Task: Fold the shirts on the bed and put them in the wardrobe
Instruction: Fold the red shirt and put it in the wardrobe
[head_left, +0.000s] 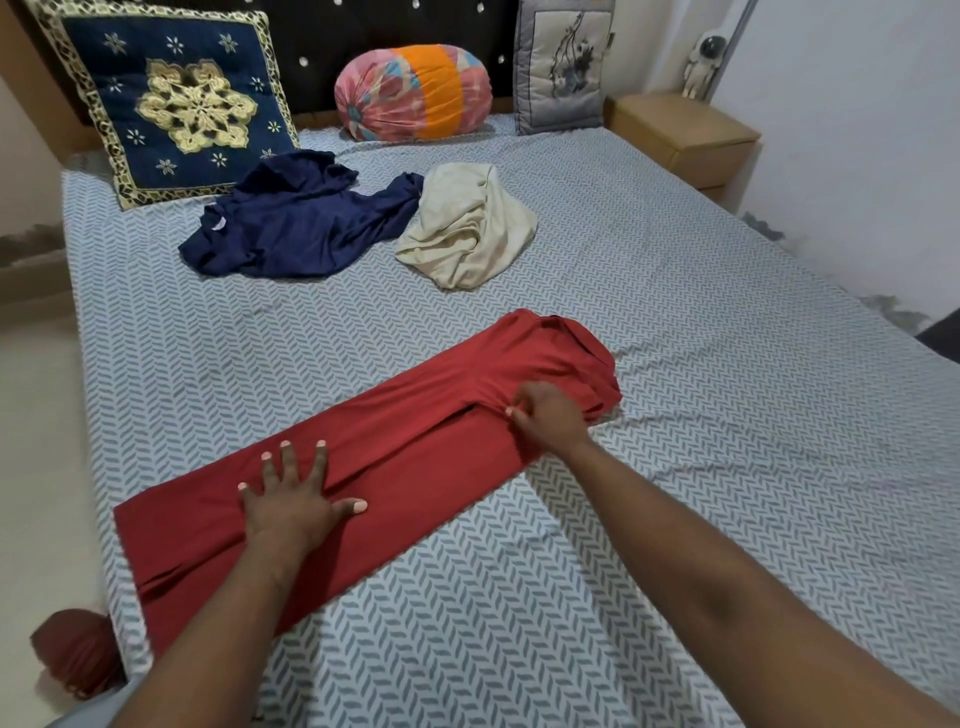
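Observation:
A red shirt (415, 431) lies folded into a long narrow strip, running diagonally across the near part of the bed (675, 291). My left hand (293, 499) presses flat on its lower half with fingers spread. My right hand (545, 415) pinches a fold of the red cloth near the collar end. Farther up the bed lie a crumpled navy shirt (296, 223) and, to its right, a crumpled cream shirt (467, 228). No wardrobe is in view.
At the headboard stand a navy embroidered cushion (176, 98), a colourful bolster (410, 93) and a grey cushion (563, 67). A wooden bedside table (680, 135) is at the right. A red-brown bundle (78, 654) sits off the bed's near left corner.

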